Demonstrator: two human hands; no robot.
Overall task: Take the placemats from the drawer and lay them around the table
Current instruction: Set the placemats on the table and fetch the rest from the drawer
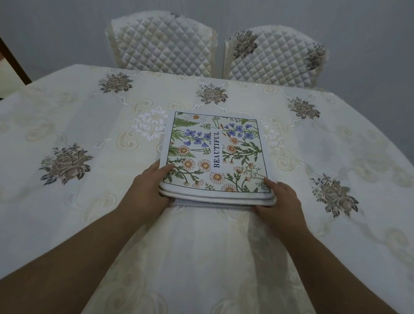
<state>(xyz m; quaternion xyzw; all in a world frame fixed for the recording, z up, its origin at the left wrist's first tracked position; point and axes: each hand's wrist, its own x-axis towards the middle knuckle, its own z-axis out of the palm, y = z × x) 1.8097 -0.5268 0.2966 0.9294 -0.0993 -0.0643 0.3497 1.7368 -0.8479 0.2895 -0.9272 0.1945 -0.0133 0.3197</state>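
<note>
Both hands, left hand (pixel 148 191) and right hand (pixel 281 204), grip the placemats (pixel 216 155).

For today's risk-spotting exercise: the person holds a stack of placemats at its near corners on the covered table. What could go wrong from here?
1. The stack of placemats has several loose layers; the left hand and right hand hold only the near corners, so lower mats might slide out if it is lifted.
2. The tablecloth already shows folds, so sliding the stack could bunch it.
3. The mats are still stacked, so peeling off the top one may drag the next along.
</note>
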